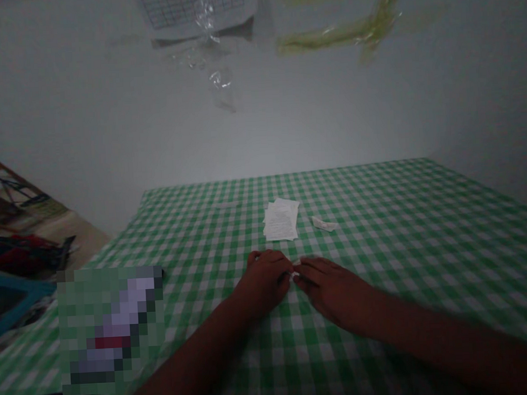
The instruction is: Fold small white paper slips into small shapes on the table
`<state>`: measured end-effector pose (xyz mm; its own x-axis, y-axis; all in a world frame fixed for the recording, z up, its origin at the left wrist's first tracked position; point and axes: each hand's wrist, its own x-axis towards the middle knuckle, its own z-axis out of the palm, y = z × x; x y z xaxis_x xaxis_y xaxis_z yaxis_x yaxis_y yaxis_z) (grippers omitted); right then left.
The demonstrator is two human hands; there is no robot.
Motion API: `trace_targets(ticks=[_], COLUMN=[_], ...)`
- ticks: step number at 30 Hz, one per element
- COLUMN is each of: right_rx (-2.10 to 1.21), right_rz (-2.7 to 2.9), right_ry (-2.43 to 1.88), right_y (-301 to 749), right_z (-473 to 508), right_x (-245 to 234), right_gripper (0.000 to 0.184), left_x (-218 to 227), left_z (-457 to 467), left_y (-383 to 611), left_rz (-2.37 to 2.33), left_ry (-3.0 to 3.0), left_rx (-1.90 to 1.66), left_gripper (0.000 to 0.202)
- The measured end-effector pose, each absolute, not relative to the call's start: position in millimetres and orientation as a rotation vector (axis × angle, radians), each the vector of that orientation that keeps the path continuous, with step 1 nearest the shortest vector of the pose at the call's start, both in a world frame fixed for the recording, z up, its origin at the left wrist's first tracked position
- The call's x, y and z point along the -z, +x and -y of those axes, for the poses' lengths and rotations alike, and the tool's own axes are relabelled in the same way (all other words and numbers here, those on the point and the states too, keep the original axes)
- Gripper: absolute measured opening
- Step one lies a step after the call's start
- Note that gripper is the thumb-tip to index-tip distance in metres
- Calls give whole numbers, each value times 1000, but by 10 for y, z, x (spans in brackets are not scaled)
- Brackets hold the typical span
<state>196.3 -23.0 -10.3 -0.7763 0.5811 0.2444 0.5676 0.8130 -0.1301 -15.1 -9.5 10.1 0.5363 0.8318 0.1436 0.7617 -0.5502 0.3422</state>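
Meeting at lower centre of the frame, the left hand [263,282] and right hand [334,294] seem to pinch a small white paper scrap [295,275] between them on green gingham cloth [393,226]; a stack of printed sheets [281,219] and a folded paper slip [324,224] lie untouched above.

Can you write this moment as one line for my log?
left hand and right hand: at white scrap | near: paper stack, folded paper | under: checked tablecloth
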Motion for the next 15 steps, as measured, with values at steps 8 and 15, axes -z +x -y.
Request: trace_targets(ticks=[8, 15], right_rx=[-344, -296], right_rz=[2582, 2519], right_ry=[-916, -1053], right_y=[2042, 2003], right_z=[108, 79], right_x=[-85, -16], right_gripper=[25, 20], left_x=[-145, -108], left_z=[170, 217], left_y=[-59, 31], left_rz=[-1437, -1623], left_ry=[2556, 2593], left_rx=[-423, -408], left_gripper=[16, 20])
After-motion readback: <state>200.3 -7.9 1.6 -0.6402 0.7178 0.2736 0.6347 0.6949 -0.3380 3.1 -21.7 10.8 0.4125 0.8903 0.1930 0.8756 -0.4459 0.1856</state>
